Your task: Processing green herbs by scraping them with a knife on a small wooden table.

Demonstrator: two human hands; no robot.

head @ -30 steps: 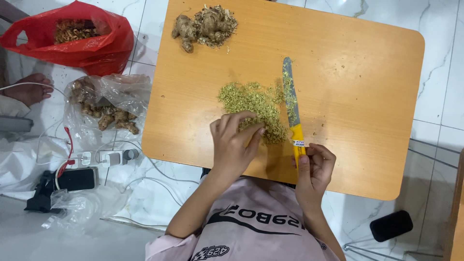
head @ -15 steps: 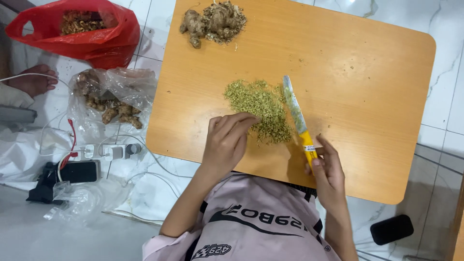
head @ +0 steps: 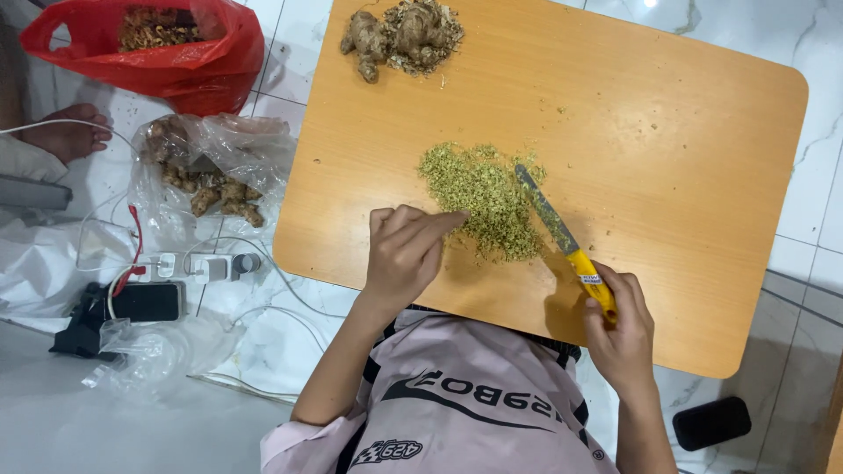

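Open wood across the right half and far edge of the low table (head: 702,175), free for passing. Blocked mid-board by the minced ginger heap (head: 483,197) with the knife (head: 562,237) slanting along its right side (blade touching it). Far-left corner taken by whole ginger roots (head: 399,35).

The low table (head: 685,175) has a smooth, matt wooden top, and the floor (head: 825,53) is glossy marbled tile. The knife (head: 562,233) pairs a dull metal blade with a yellow plastic handle; the red bag (head: 176,66) is shiny, crinkled plastic.
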